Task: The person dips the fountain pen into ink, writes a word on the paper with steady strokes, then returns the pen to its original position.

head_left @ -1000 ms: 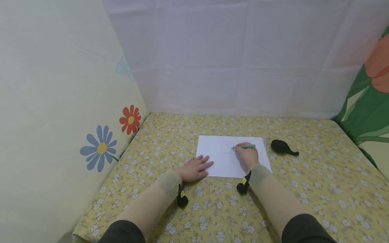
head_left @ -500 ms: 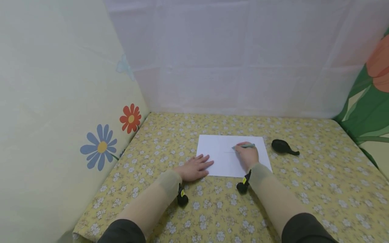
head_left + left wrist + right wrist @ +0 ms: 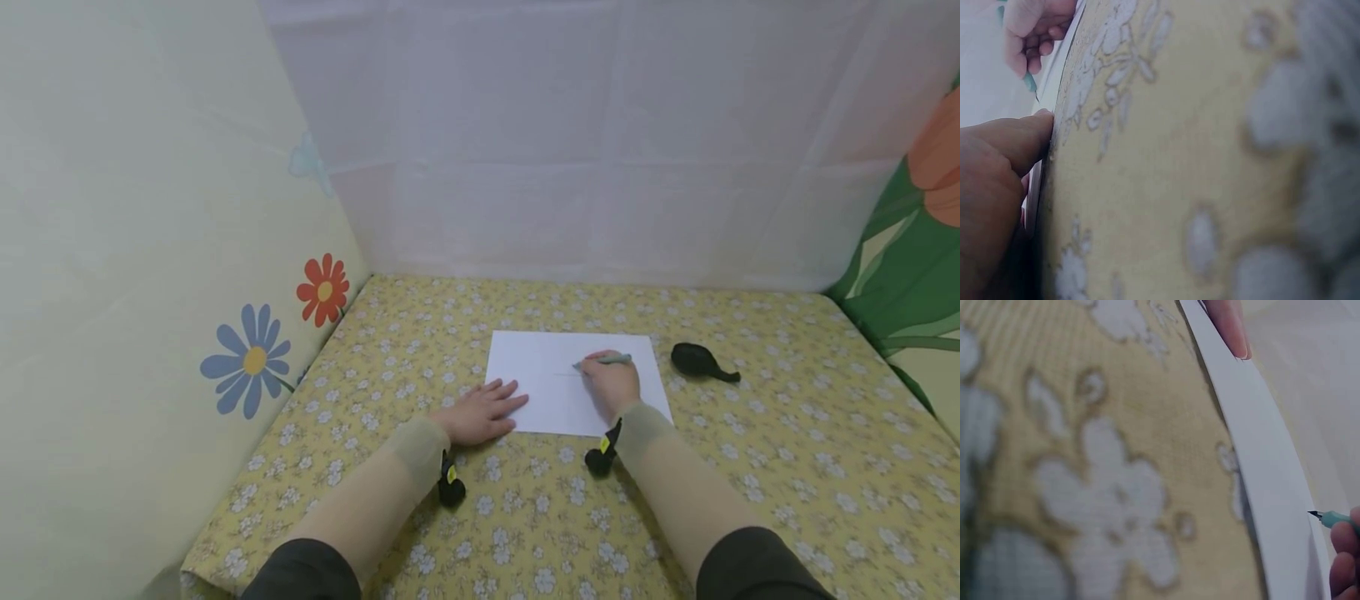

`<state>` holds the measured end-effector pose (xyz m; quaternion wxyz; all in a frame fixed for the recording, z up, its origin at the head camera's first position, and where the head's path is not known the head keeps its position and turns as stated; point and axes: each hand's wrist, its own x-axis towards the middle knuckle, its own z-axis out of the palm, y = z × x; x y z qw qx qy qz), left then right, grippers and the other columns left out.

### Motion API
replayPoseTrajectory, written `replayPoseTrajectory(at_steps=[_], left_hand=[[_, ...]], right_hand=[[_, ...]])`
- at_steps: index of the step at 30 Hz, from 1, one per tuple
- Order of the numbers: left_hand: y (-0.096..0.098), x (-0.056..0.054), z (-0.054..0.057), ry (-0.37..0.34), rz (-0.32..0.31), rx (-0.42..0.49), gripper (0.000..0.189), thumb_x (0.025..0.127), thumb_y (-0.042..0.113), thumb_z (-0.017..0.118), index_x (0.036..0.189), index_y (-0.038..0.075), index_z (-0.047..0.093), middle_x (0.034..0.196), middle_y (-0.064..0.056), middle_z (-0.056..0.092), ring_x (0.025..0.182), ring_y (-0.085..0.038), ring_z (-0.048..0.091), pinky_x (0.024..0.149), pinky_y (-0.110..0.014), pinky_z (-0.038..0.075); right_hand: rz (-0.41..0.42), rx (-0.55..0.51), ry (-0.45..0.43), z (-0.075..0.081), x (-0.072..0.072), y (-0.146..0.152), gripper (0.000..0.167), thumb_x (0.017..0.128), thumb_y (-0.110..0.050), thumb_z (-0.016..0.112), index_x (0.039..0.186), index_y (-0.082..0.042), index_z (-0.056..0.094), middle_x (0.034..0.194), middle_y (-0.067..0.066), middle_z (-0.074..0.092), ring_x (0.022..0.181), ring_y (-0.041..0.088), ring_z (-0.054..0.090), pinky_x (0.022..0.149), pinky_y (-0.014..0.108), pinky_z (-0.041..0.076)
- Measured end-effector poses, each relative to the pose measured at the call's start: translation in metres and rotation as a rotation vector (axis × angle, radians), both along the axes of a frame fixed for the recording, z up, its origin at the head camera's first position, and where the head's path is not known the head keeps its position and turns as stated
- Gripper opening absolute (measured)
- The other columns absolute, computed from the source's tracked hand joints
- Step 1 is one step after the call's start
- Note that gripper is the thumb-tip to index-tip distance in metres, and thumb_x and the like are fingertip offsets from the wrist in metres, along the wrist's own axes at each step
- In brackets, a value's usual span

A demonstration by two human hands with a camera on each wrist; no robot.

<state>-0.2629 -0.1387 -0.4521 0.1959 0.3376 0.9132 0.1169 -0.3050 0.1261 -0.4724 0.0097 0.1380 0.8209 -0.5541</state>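
A white sheet of paper (image 3: pixel 536 354) lies on the flowered cloth, with a thin, faint line near its middle. My right hand (image 3: pixel 613 388) pinches a slim green pen (image 3: pixel 619 359) over the sheet, tip pointing left near that line. In the right wrist view the pen's dark pointed tip (image 3: pixel 1314 514) shows close over the paper. My left hand (image 3: pixel 480 413) rests with fingers spread on the sheet's lower left corner. The left wrist view has its thumb (image 3: pixel 1035 134) at the paper's near edge.
Right of the paper lies a black rounded object (image 3: pixel 693 360) with a narrow curved tail. A yellow flowered cloth (image 3: pixel 420 333) covers the table. Pale curtains (image 3: pixel 480 150) stand behind it, with printed flower panels at both sides. Small black devices (image 3: pixel 452 487) hang at both wrists.
The head view has shifted very slightly, so the scene sits a touch higher. Both hands, the pen and the paper keep practically the same places.
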Motion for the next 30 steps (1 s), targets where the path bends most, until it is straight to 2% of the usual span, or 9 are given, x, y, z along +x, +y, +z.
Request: replayPoseTrajectory(at_steps=[9,14,22,30], left_hand=[[0.0,0.0,0.001,-0.008,-0.002,0.006,0.056,0.104,0.043,0.034,0.155,0.026,0.019,0.162,-0.001,0.003,0.147,-0.025,-0.001,0.117,-0.049,0.001],[0.0,-0.001,0.001,-0.009,-0.001,0.007,0.055,0.104,0.043,0.034,0.155,0.026,0.019,0.162,0.0,0.003,0.147,-0.024,-0.001,0.117,-0.049,0.0],[-0.001,-0.005,-0.006,0.008,-0.004,-0.013,0.056,0.104,0.045,0.034,0.155,0.029,0.017,0.161,0.002,0.002,0.147,-0.022,-0.001,0.117,-0.048,0.002],[-0.001,-0.004,-0.006,0.012,-0.001,-0.015,0.056,0.104,0.045,0.034,0.155,0.03,0.018,0.161,0.003,0.002,0.147,-0.021,-0.002,0.117,-0.047,0.001]], right_hand=[[-0.011,0.0,-0.006,0.003,0.006,-0.001,0.022,0.084,-0.024,0.064,0.097,-0.007,0.07,0.102,0.01,0.068,0.103,0.028,0.057,0.098,0.044,0.041],[-0.002,-0.009,-0.006,0.002,0.008,0.0,0.022,0.083,-0.023,0.063,0.096,-0.007,0.07,0.105,0.01,0.067,0.104,0.028,0.057,0.097,0.043,0.042],[0.013,-0.031,-0.033,0.002,0.012,0.001,0.022,0.083,-0.023,0.061,0.097,-0.008,0.07,0.1,0.008,0.066,0.093,0.025,0.057,0.084,0.037,0.045],[0.04,-0.025,-0.021,0.001,0.016,0.001,0.021,0.085,-0.022,0.061,0.096,-0.007,0.07,0.096,0.007,0.067,0.089,0.023,0.057,0.078,0.034,0.046]])
